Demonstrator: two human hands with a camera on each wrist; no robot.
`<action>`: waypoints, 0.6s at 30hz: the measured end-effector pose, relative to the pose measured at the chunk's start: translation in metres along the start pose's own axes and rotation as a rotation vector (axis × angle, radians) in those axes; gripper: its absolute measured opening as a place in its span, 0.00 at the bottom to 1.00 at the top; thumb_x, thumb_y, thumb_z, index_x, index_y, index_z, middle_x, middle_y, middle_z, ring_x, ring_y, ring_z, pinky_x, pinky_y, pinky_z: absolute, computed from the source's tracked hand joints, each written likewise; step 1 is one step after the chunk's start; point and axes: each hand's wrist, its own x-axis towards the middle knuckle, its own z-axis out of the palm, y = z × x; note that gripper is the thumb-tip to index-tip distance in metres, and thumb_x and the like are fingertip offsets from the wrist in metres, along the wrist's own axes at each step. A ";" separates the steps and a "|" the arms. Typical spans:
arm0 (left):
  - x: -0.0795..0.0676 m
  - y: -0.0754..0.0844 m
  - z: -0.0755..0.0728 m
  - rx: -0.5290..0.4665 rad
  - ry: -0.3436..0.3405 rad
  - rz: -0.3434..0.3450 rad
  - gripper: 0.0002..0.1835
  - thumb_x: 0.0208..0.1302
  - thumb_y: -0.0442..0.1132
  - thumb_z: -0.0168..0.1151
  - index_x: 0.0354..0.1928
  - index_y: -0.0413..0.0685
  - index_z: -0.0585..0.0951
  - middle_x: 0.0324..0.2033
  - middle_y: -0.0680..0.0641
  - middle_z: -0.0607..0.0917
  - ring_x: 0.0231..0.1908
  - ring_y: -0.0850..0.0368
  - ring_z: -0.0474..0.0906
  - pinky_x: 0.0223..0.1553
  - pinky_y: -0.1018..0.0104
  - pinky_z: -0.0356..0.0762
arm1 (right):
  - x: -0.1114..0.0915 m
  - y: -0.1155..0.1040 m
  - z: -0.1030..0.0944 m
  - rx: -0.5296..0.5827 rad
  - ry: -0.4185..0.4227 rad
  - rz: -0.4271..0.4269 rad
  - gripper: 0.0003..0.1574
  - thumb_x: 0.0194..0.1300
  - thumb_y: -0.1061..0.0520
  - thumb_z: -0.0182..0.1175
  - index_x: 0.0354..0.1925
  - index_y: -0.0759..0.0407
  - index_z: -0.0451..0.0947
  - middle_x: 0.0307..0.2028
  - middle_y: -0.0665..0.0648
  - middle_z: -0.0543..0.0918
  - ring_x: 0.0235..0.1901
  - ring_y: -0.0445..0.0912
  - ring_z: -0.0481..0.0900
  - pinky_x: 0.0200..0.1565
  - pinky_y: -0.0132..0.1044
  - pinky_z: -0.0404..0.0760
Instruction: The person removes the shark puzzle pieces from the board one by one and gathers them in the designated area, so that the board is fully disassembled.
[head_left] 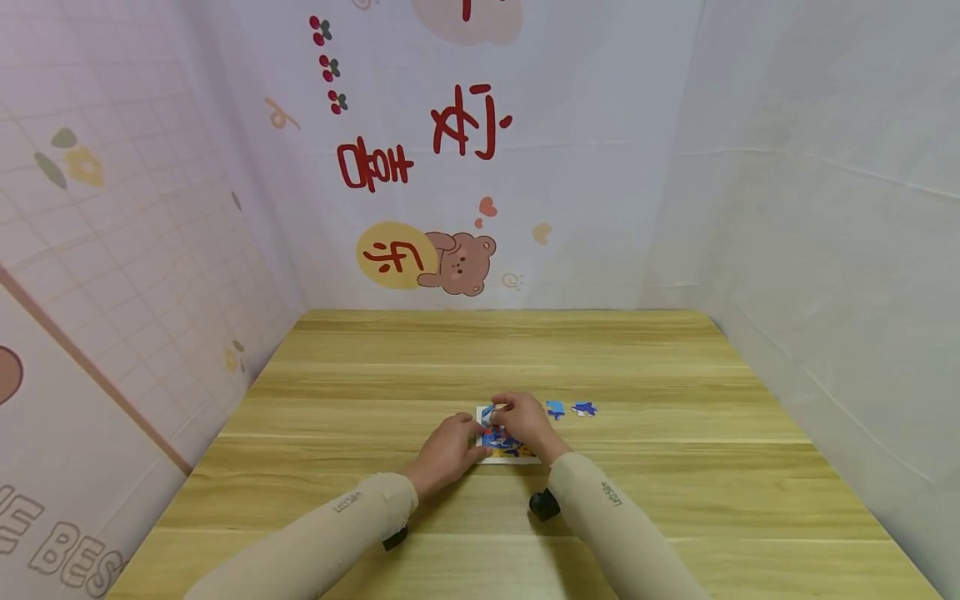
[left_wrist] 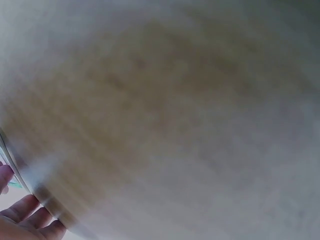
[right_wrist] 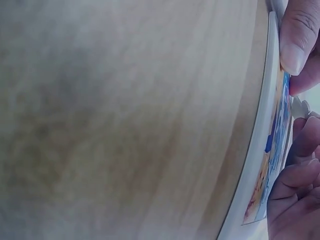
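Observation:
A small jigsaw puzzle board (head_left: pixel 508 460) with a white border and a blue and yellow sea picture lies on the table. My left hand (head_left: pixel 447 450) rests at its left edge, the thumb laid on the picture. Over the upper part of the board, my right hand (head_left: pixel 525 419) bends its fingers and pinches a small puzzle piece (right_wrist: pixel 300 107). That piece shows only its pale side in the right wrist view, and the fingers partly cover it. The left wrist view has just some fingertips (left_wrist: pixel 37 217) by the board's edge.
Two loose puzzle pieces lie right of the board: a light blue one (head_left: pixel 555 408) and a dark blue one (head_left: pixel 584 408). They rest on a wood-grain table (head_left: pixel 360 358). Printed cloth walls (head_left: pixel 600 208) stand behind the table and on both sides.

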 end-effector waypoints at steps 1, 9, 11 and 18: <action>0.000 0.000 0.000 0.002 0.000 0.000 0.14 0.62 0.42 0.70 0.42 0.38 0.84 0.41 0.41 0.82 0.42 0.46 0.79 0.48 0.50 0.76 | 0.000 -0.001 -0.001 -0.001 -0.002 0.002 0.23 0.68 0.59 0.63 0.60 0.62 0.78 0.31 0.53 0.84 0.23 0.45 0.77 0.32 0.37 0.75; -0.001 0.002 -0.001 0.002 0.000 0.000 0.15 0.63 0.43 0.70 0.43 0.38 0.85 0.40 0.43 0.81 0.40 0.47 0.79 0.46 0.51 0.77 | -0.003 -0.001 -0.010 0.084 -0.044 0.001 0.24 0.70 0.60 0.60 0.63 0.62 0.75 0.38 0.57 0.84 0.29 0.49 0.80 0.34 0.40 0.79; 0.000 0.002 -0.001 0.006 -0.005 -0.002 0.15 0.63 0.43 0.70 0.44 0.37 0.85 0.40 0.42 0.81 0.41 0.47 0.79 0.47 0.50 0.76 | -0.004 -0.001 -0.013 0.103 -0.047 -0.001 0.24 0.70 0.60 0.60 0.63 0.62 0.74 0.39 0.58 0.84 0.31 0.51 0.81 0.34 0.40 0.79; -0.001 0.003 -0.002 -0.012 -0.016 -0.016 0.17 0.63 0.42 0.69 0.47 0.35 0.84 0.44 0.39 0.81 0.46 0.43 0.79 0.52 0.48 0.75 | -0.004 0.001 -0.024 0.130 -0.037 -0.035 0.24 0.69 0.63 0.60 0.62 0.66 0.74 0.39 0.59 0.84 0.30 0.52 0.81 0.35 0.42 0.80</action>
